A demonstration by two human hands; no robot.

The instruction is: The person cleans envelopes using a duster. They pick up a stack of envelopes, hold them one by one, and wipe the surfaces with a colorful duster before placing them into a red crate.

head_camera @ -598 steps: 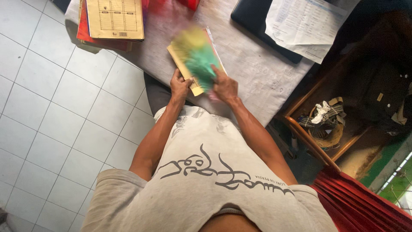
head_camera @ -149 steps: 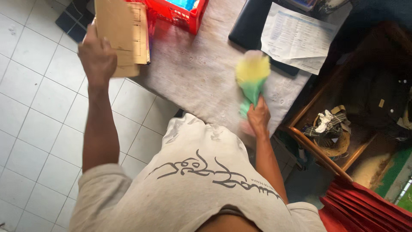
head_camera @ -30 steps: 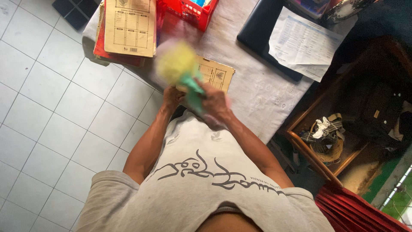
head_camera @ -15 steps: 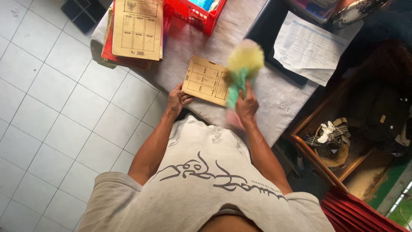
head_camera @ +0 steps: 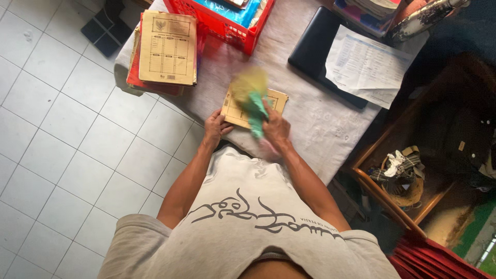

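The right hand (head_camera: 275, 126) is closed around the green handle of a feather duster (head_camera: 251, 95), whose yellow head is blurred over a tan booklet (head_camera: 238, 109) lying flat near the table's edge. The left hand (head_camera: 216, 125) pinches the booklet's near left corner, fingers curled on it, pinning it to the grey tablecloth (head_camera: 315, 124). The step in hand looks like dusting this booklet's cover. The next move probably calls for keeping the corner pinned while the duster sweeps clear. Farther out lie a stack of similar booklets (head_camera: 166, 49), a red crate (head_camera: 227, 23) and a black folder (head_camera: 316, 49) under a printed sheet (head_camera: 364, 64).
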